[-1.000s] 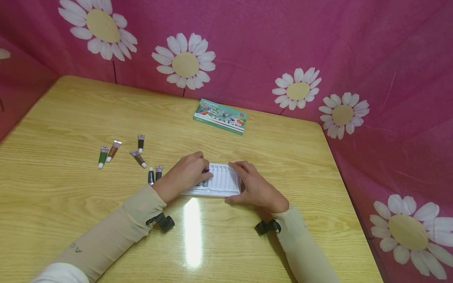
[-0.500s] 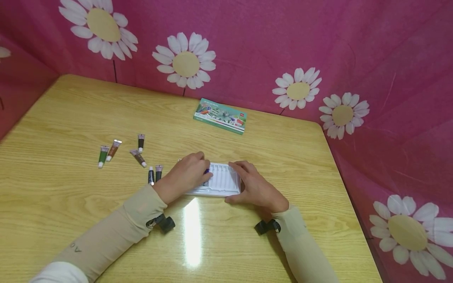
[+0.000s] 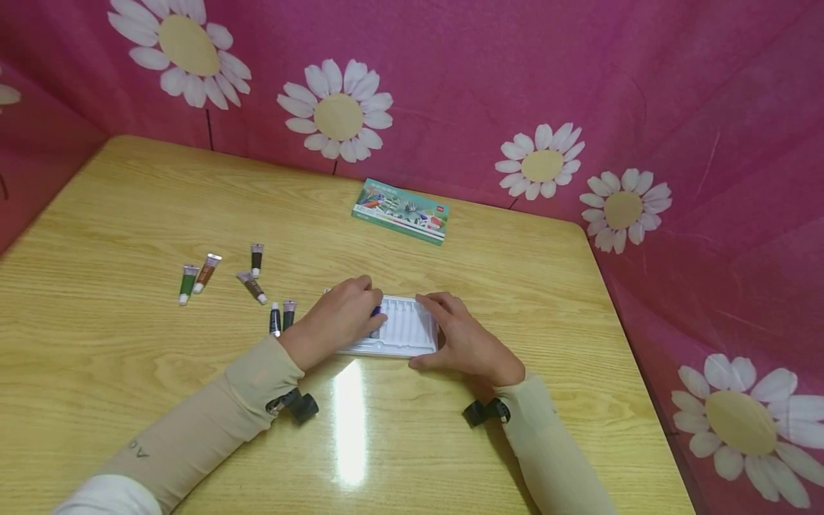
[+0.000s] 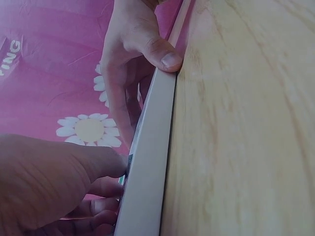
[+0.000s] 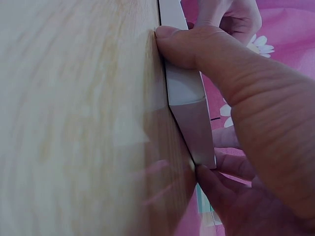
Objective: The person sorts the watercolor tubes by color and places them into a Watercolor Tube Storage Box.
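A white plastic tray [image 3: 408,325] with narrow slots lies on the table before me. My left hand [image 3: 340,317] is over the tray's left part, its fingers curled and pinching a paint tube with a blue band [image 3: 376,312]; the hand hides most of that side. Bare slots show between the two hands. At the right end, my right hand [image 3: 468,342] grips the tray, thumb on the near edge and fingers at the far corner. The right wrist view shows that thumb pressed against the tray's side wall [image 5: 184,88].
Left of the tray lie several loose paint tubes, among them a green tube [image 3: 187,285], an orange-brown tube [image 3: 207,273] and a black tube [image 3: 257,260]. A teal illustrated box [image 3: 400,212] lies near the table's back edge, before a pink flowered cloth [image 3: 438,86].
My left fingers have shifted slightly over the tray, covering more of the tubes beneath them than a second ago. My right hand has kept its grip on the tray without visible movement.
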`<move>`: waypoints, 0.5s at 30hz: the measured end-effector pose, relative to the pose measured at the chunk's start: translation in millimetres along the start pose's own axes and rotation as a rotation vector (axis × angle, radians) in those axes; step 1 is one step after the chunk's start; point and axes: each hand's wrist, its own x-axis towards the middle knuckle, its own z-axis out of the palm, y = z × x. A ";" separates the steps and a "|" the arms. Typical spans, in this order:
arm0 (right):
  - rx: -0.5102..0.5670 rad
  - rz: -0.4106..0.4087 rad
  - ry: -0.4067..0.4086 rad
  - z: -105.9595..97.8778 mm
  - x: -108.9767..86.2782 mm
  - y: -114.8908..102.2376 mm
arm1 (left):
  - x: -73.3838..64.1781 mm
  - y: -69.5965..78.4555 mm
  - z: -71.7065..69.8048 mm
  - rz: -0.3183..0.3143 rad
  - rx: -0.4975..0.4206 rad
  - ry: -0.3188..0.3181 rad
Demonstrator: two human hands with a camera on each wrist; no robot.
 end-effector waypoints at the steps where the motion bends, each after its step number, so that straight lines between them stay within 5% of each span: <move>1: 0.000 0.000 0.000 0.0 0.1 0.1 | 0.0 0.0 -0.1 0.000 0.000 -0.001; 15: 0.004 -0.001 0.004 -0.1 0.0 -0.4 | -0.1 0.1 -2.3 -0.007 -0.015 -0.029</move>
